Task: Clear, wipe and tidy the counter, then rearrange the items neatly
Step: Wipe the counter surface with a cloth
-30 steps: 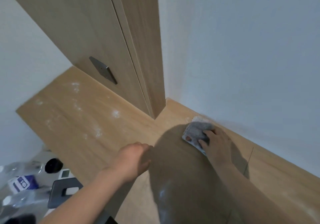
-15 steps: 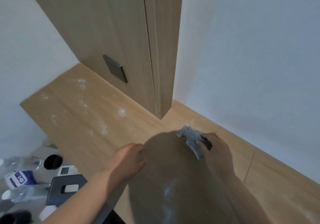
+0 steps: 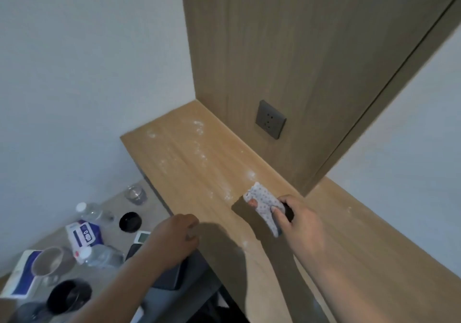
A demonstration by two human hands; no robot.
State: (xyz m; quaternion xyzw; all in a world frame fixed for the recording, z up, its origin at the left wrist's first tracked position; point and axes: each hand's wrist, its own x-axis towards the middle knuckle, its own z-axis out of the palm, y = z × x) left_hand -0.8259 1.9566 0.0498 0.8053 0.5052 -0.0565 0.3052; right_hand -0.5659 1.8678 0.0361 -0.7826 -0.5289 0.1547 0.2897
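The light is soft, cool and rather dim, without glare. Dark shadows lie on the table, one just left of the cloth held in the right hand and a larger one beside the left hand. The whole picture is slightly soft. The clutter left of the table smears with blur. Wide-angle distortion tilts the wood panel behind the table.

The desk has a pale wood-grain top, smooth and matt, dusted in patches with dry white powder. The cloth is soft white fabric with a small dotted print, creased. The upright panel shows a darker wood grain with a dull sheen, and its socket plate is grey with a satin finish. The wall is flat matt paint. Lower down lie a clear plastic bottle, a clear glass and a glossy black bowl
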